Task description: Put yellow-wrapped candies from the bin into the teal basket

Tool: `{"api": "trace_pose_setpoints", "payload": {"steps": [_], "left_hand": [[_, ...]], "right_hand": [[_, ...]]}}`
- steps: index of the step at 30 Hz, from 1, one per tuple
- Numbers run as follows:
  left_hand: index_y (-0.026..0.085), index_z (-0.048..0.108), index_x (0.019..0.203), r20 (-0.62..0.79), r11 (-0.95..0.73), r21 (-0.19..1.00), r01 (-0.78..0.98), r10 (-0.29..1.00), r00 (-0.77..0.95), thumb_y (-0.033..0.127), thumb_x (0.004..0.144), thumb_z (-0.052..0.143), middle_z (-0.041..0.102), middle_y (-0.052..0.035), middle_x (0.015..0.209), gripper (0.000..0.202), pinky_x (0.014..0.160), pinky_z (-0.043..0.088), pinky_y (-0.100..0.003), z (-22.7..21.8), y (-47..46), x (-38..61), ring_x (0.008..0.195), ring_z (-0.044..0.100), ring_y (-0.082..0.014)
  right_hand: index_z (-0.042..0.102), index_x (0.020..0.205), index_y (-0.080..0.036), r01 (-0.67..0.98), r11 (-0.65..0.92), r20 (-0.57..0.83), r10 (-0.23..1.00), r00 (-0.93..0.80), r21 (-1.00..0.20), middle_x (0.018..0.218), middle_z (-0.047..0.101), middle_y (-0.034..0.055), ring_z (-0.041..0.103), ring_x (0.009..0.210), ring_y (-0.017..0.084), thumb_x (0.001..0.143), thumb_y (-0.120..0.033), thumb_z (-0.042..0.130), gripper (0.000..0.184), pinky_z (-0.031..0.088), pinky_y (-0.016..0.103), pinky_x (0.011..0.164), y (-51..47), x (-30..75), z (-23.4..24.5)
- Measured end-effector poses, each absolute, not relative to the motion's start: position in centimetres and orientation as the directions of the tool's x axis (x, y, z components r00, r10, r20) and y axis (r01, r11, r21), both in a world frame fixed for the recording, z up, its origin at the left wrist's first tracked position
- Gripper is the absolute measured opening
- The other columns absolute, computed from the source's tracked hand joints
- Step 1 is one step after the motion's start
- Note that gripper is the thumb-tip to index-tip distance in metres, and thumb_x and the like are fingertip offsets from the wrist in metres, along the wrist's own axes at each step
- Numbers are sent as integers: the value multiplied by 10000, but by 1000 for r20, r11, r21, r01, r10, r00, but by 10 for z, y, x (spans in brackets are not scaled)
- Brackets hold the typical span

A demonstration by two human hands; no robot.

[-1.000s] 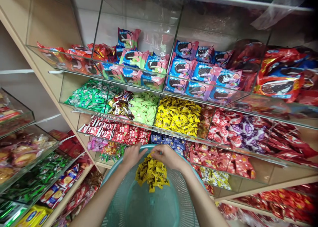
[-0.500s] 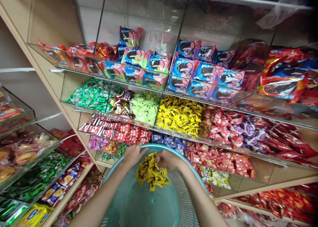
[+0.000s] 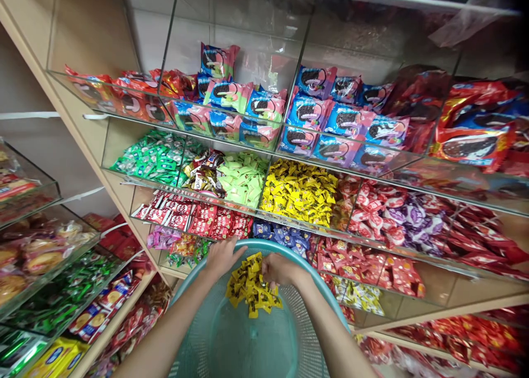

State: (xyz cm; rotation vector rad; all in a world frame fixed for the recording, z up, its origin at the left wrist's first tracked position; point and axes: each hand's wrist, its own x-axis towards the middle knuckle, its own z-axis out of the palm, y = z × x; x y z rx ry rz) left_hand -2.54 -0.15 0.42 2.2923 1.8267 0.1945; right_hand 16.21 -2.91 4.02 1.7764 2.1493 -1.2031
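A teal mesh basket [image 3: 306,306] sits right below me, tipped toward the shelves. A small heap of yellow wrapped candies [image 3: 251,287] lies at its far side. My left hand [image 3: 221,257] grips the basket's far rim, fingers curled over it. My right hand [image 3: 278,269] rests on the heap with its fingers closed around some of the yellow candies. Straight ahead on the middle shelf a glass bin [image 3: 301,193] is piled with the same yellow candies.
Sloping glass-fronted shelves hold green candies [image 3: 155,158], pale green candies [image 3: 242,177], red and purple candies [image 3: 397,215], red chocolate bars [image 3: 194,218] and cookie packs [image 3: 330,119] above. More glass bins of snacks [image 3: 45,251] stand at the left.
My right hand has drawn back slightly and closed down into the yellow candies in the basket. My left hand has stayed on the rim.
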Motion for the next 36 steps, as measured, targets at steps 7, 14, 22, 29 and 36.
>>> {"api": "trace_pose_setpoints", "payload": {"steps": [7, 14, 22, 29, 36], "left_hand": [[212, 501, 1120, -16, -225, 227, 948, 972, 234, 618, 845, 201, 659, -87, 917, 575, 692, 414, -291, 4, -1, -26, 839, 617, -238], [206, 517, 1094, 7, -234, 205, 950, 971, 238, 617, 848, 191, 662, -90, 907, 579, 689, 413, -290, 1, -1, -26, 828, 620, -237], [202, 517, 1082, 33, -239, 166, 957, 971, 237, 598, 857, 211, 668, -92, 885, 549, 675, 418, -304, -2, -1, -25, 815, 625, -251], [198, 520, 1078, 40, -245, 181, 952, 969, 242, 601, 856, 204, 665, -89, 896, 558, 691, 420, -305, -2, -1, -26, 819, 624, -244], [199, 517, 1087, 21, -231, 184, 955, 973, 231, 603, 852, 211, 667, -95, 894, 559, 699, 419, -312, -1, -2, -25, 833, 622, -248]], "right_hand": [[581, 644, -171, 891, 5, -488, 836, -253, -454, 461, 567, -24, 591, 549, 132, 679, -147, 581, 42, 422, 208, 547, -30, 155, 50], [575, 692, -171, 879, -2, -460, 853, -248, -477, 506, 601, -15, 589, 534, 115, 722, -204, 583, 45, 417, 194, 530, -30, 161, 55], [574, 584, -169, 810, 37, -642, 589, -491, -585, 460, 530, -53, 528, 433, 85, 704, -192, 594, 124, 404, 166, 429, -43, 136, 41], [598, 578, -131, 893, 86, -873, 184, -451, -443, 548, 568, -32, 571, 518, 124, 627, -193, 710, 137, 475, 219, 485, -68, 81, 2], [643, 777, -155, 868, 396, -771, 434, -466, -301, 619, 614, 2, 609, 544, 168, 699, -448, 637, 303, 432, 227, 458, -62, 94, 18]]}}
